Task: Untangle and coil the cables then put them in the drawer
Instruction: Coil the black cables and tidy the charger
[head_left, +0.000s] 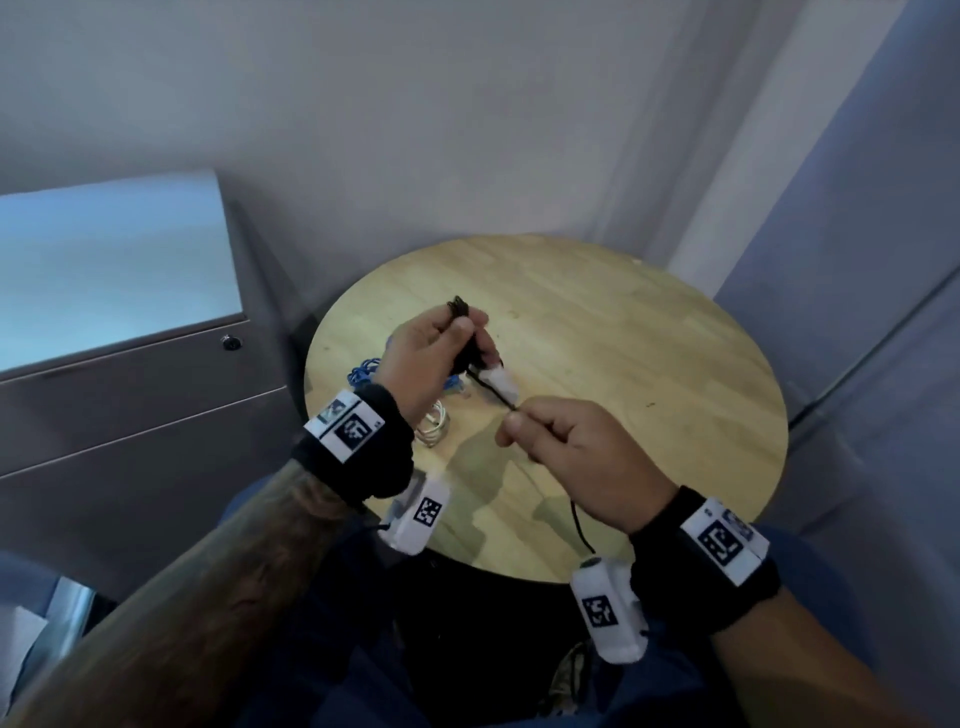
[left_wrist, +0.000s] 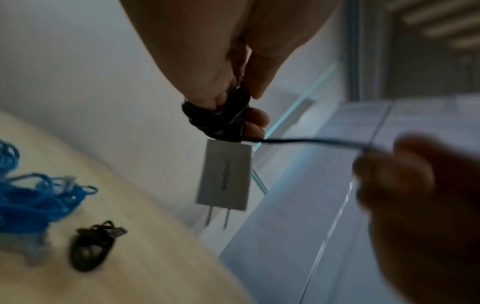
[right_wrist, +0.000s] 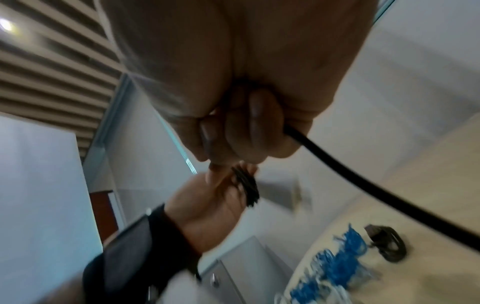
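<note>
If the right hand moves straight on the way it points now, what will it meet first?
Most likely the white charger plug hanging under the left hand, along the taut black cable; depth is uncertain.

We cannot read the printed lettering on the white charger (left_wrist: 224, 175) hanging below the left hand (head_left: 428, 353); it is blurred. In the head view that hand covers most of the blue cable (head_left: 363, 371) and part of the white cable (head_left: 434, 423) on the round table (head_left: 649, 364). The black cable (right_wrist: 363, 179) runs off the right edge of the right wrist view, its far end unseen. The right hand (left_wrist: 420, 205) is a dark smear in the left wrist view, fingers indistinct.
</note>
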